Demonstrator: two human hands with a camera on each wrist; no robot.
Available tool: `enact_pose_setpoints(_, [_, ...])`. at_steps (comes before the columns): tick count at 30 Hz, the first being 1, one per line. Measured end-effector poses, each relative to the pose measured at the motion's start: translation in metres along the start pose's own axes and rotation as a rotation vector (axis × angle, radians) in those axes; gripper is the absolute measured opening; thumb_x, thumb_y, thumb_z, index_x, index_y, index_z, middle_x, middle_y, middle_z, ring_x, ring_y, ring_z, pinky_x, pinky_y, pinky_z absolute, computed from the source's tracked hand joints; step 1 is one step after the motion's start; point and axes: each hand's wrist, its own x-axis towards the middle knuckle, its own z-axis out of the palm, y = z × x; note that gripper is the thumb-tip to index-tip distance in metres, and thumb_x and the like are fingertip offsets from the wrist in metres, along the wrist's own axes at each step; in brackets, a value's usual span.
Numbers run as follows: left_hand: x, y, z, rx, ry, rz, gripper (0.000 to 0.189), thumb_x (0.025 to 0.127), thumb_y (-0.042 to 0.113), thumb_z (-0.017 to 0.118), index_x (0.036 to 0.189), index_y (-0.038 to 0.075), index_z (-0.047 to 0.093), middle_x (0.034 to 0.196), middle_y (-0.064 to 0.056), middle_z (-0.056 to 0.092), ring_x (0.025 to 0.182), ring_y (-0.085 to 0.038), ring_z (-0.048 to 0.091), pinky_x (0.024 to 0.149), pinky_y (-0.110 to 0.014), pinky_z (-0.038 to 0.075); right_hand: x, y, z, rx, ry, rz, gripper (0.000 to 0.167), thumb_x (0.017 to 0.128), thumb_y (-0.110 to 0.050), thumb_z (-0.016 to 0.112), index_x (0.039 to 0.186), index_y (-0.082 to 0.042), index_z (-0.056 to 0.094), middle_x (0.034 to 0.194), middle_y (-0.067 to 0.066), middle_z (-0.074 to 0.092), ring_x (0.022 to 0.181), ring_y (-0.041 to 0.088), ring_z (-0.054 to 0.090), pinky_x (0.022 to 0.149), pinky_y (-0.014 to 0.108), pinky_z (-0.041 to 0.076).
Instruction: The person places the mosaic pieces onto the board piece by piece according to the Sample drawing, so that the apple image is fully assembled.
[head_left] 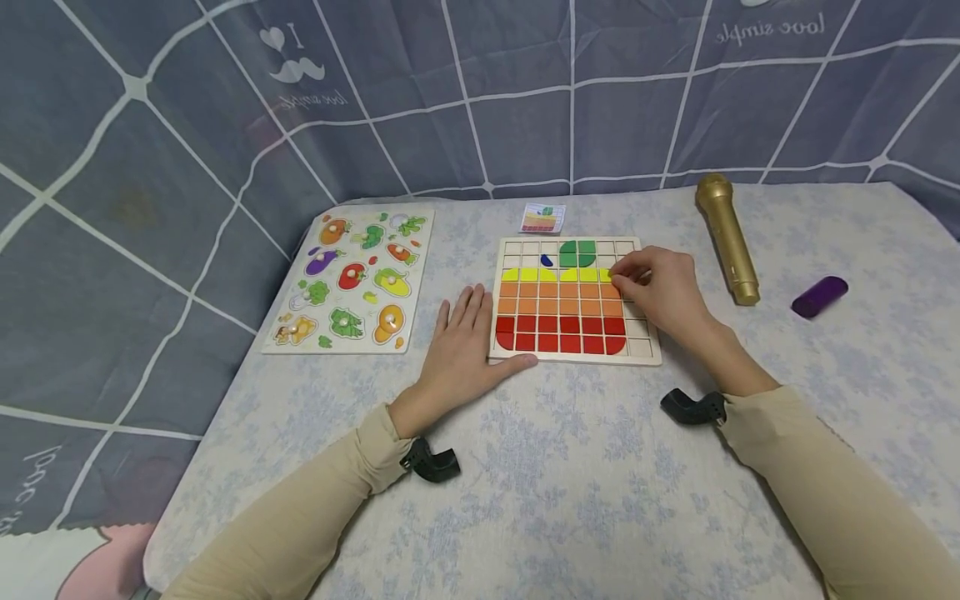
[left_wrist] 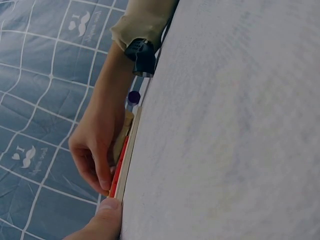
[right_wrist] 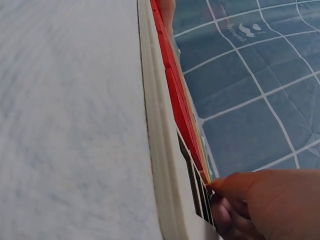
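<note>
A wooden mosaic board (head_left: 647, 350) lies on the table, filled with rows of red tiles (head_left: 558, 333), orange tiles (head_left: 558, 297) and yellow tiles (head_left: 550, 275). Above them sit green tiles (head_left: 577, 253) and one small blue tile (head_left: 546, 261). My left hand (head_left: 461, 346) lies flat at the board's left side, fingers straight, its thumb along the front edge. With bent fingers, my right hand (head_left: 660, 287) pinches the yellow tile at the row's right end; the fingertips partly hide it. In the right wrist view, the right thumb (right_wrist: 235, 185) is at the board's surface.
A small picture card (head_left: 542, 218) lies behind the board. To the left is a vegetable knob puzzle (head_left: 347, 283). On the right lie a gold microphone-shaped object (head_left: 727, 237) and a purple oblong object (head_left: 820, 297). A checked cloth (head_left: 517, 100) hangs behind the table.
</note>
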Motion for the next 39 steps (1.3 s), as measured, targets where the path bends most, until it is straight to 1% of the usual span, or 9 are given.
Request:
enact_pose_setpoints(8, [-0.001, 0.001, 0.002, 0.0, -0.004, 0.009, 0.118, 0.09, 0.08, 0.058, 0.168, 0.001, 0.018, 0.177, -0.015, 0.015, 0.165, -0.03, 0.008, 0.133, -0.056, 0.004, -0.003, 0.0, -0.002, -0.037, -0.015, -0.02, 0.007, 0.092, -0.004, 0.078, 0.098, 0.0, 0.081, 0.091, 0.017, 0.075, 0.08, 0.031, 0.07, 0.074, 0.038, 0.052])
enact_pose_setpoints(16, [-0.001, 0.002, 0.005, -0.016, -0.009, 0.025, 0.118, 0.089, 0.079, 0.06, 0.167, 0.001, 0.019, 0.177, -0.015, 0.015, 0.165, -0.031, 0.008, 0.133, -0.055, 0.004, -0.007, 0.0, -0.002, -0.068, -0.045, -0.015, 0.007, 0.091, -0.004, 0.079, 0.096, 0.001, 0.08, 0.088, 0.016, 0.074, 0.079, 0.029, 0.068, 0.073, 0.039, 0.05])
enact_pose_setpoints(20, [-0.001, 0.001, 0.006, -0.014, -0.007, 0.028, 0.118, 0.089, 0.08, 0.059, 0.167, 0.0, 0.02, 0.177, -0.015, 0.015, 0.165, -0.031, 0.009, 0.133, -0.055, 0.005, -0.008, -0.002, -0.002, -0.072, -0.042, -0.011, 0.009, 0.092, -0.005, 0.077, 0.098, 0.001, 0.079, 0.09, 0.017, 0.074, 0.08, 0.03, 0.066, 0.073, 0.039, 0.049])
enact_pose_setpoints(22, [-0.001, 0.001, 0.005, -0.017, -0.007, 0.027, 0.118, 0.09, 0.079, 0.059, 0.167, 0.0, 0.019, 0.176, -0.015, 0.015, 0.165, -0.031, 0.009, 0.133, -0.055, 0.005, -0.007, -0.004, -0.002, -0.064, -0.041, -0.019, 0.015, 0.093, -0.006, 0.077, 0.105, 0.003, 0.079, 0.096, 0.019, 0.075, 0.084, 0.033, 0.069, 0.076, 0.044, 0.053])
enact_pose_setpoints(24, [-0.002, 0.0, 0.004, -0.018, -0.006, 0.024, 0.118, 0.09, 0.079, 0.06, 0.167, 0.0, 0.019, 0.176, -0.015, 0.015, 0.165, -0.031, 0.009, 0.133, -0.055, 0.005, -0.005, -0.005, -0.001, -0.053, -0.071, -0.029, 0.025, 0.095, -0.011, 0.077, 0.116, 0.003, 0.077, 0.108, 0.022, 0.075, 0.099, 0.038, 0.069, 0.088, 0.052, 0.054])
enact_pose_setpoints(27, [-0.002, -0.001, 0.001, -0.016, -0.003, 0.018, 0.118, 0.09, 0.079, 0.06, 0.167, 0.0, 0.019, 0.176, -0.016, 0.016, 0.165, -0.031, 0.009, 0.133, -0.055, 0.005, -0.002, -0.009, 0.002, -0.043, -0.18, -0.045, 0.043, 0.099, -0.022, 0.075, 0.134, 0.003, 0.068, 0.131, 0.025, 0.068, 0.125, 0.042, 0.061, 0.107, 0.059, 0.047])
enact_pose_setpoints(29, [-0.002, -0.001, -0.001, -0.015, 0.0, 0.016, 0.118, 0.09, 0.079, 0.06, 0.167, 0.0, 0.019, 0.176, -0.016, 0.016, 0.165, -0.031, 0.009, 0.133, -0.054, 0.005, -0.001, -0.011, 0.003, -0.043, -0.252, -0.041, 0.051, 0.101, -0.029, 0.073, 0.141, 0.001, 0.063, 0.141, 0.025, 0.062, 0.136, 0.042, 0.053, 0.114, 0.061, 0.041])
enact_pose_setpoints(32, [-0.002, -0.002, -0.002, -0.011, 0.002, 0.014, 0.118, 0.089, 0.079, 0.06, 0.167, 0.0, 0.02, 0.176, -0.016, 0.016, 0.165, -0.031, 0.009, 0.133, -0.054, 0.005, 0.0, -0.013, 0.004, -0.048, -0.298, -0.036, 0.055, 0.101, -0.034, 0.072, 0.144, -0.001, 0.061, 0.145, 0.023, 0.059, 0.138, 0.041, 0.049, 0.116, 0.061, 0.038])
enact_pose_setpoints(39, [-0.002, -0.003, 0.001, 0.002, 0.007, 0.013, 0.118, 0.09, 0.08, 0.059, 0.167, 0.0, 0.02, 0.176, -0.015, 0.016, 0.165, -0.03, 0.01, 0.133, -0.054, 0.005, 0.005, -0.015, 0.003, -0.047, -0.287, -0.042, 0.056, 0.101, -0.032, 0.073, 0.145, 0.0, 0.059, 0.148, 0.024, 0.057, 0.141, 0.042, 0.048, 0.118, 0.062, 0.036])
